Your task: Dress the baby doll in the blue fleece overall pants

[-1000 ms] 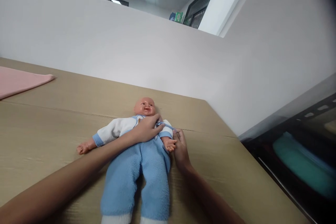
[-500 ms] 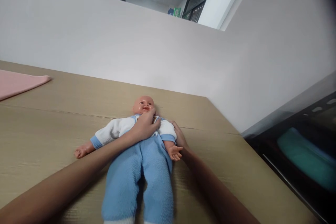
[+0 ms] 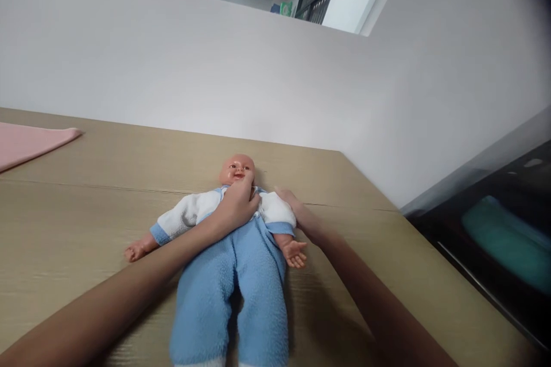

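Note:
A baby doll [image 3: 238, 241] with a bald plastic head lies on its back on the tabletop, feet towards me. It wears a fleece suit with light blue trousers and a white, blue-cuffed top. My left hand [image 3: 237, 202] is closed at the upper chest and collar, its thumb side close under the doll's chin; the fingers' undersides are hidden. My right hand [image 3: 301, 212] is at the outer side of the doll's shoulder on the right, gripping around the white sleeve [image 3: 275, 209]. Some of its fingers are hidden and the hand is slightly blurred.
A pink folded cloth [image 3: 34, 143] lies at the left on the wooden tabletop [image 3: 107, 155]. A white wall [image 3: 193, 69] rises behind the table. Beyond the right edge is a dark container [image 3: 456, 264] with something teal [image 3: 503, 241] in it.
My right hand has shifted up and outwards along the doll's shoulder, and the sleeve and doll's arm there have moved slightly right. My left hand stays at the chest. The view has tilted slightly.

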### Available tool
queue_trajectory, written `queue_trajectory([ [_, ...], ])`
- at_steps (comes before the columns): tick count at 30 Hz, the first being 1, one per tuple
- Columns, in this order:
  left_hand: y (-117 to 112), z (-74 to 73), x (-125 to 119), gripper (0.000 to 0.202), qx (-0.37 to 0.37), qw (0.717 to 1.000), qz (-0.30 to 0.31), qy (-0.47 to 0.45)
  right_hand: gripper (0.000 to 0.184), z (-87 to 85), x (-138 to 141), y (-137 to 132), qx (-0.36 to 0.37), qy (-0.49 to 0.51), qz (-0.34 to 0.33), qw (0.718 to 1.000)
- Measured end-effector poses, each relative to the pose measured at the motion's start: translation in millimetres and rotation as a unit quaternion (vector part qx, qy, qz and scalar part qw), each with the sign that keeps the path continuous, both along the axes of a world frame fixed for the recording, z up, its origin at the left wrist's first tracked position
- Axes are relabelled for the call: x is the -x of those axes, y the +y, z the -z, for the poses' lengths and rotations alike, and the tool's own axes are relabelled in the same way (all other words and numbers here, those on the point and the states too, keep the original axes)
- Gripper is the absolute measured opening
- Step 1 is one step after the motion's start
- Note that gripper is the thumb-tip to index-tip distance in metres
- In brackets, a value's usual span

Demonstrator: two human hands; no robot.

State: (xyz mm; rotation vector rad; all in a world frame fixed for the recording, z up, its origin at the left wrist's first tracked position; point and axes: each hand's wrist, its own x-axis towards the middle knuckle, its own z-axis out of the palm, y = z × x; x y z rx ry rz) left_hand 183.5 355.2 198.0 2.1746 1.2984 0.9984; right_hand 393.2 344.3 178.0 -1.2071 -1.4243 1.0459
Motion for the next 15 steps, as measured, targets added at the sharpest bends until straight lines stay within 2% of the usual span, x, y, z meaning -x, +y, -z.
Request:
queue_trajectory([
  [1, 0, 0.4, 0, 0.028, -0.003, 1.0, 0.004, 0.002, 0.049, -9.3, -3, -8, 0.016, -0.024, -0.005, 1.0],
  [2, 0, 0.8, 0, 0.028, -0.006, 1.0, 0.006, 0.003, 0.062, -19.7, -7, -18, 0.029, -0.053, -0.006, 0.998],
  [3, -1, 1.3, 0, 0.029, -0.007, 1.0, 0.005, 0.003, 0.079, -30.9, -11, -28, 0.04, -0.112, -0.022, 0.993],
  [5, -1, 2.5, 0, 0.031, -0.008, 1.0, -0.004, 0.003, 0.095, -53.7, -25, -46, 0.05, -0.218, -0.063, 0.973],
  [6, -1, 3.4, 0, 0.032, -0.009, 1.0, -0.01, 0.004, 0.097, -64.0, -34, -53, 0.043, -0.257, -0.092, 0.961],
  [8, -1, 5.1, 0, 0.033, -0.016, 1.0, -0.02, 0.008, 0.08, -78.9, -54, -62, -0.008, -0.311, -0.149, 0.938],
  [9, 0, 5.9, 0, 0.032, -0.02, 1.0, -0.021, 0.01, 0.07, -82.6, -64, -63, -0.026, -0.329, -0.168, 0.929],
  [11, 0, 6.9, -1, 0.03, -0.023, 0.999, -0.019, 0.014, 0.062, -81.8, -81, -64, -0.043, -0.34, -0.176, 0.923],
  [15, -1, 5.7, -1, 0.024, -0.005, 1.0, -0.01, 0.013, 0.063, -57.9, -98, -61, -0.023, -0.281, -0.156, 0.947],
])
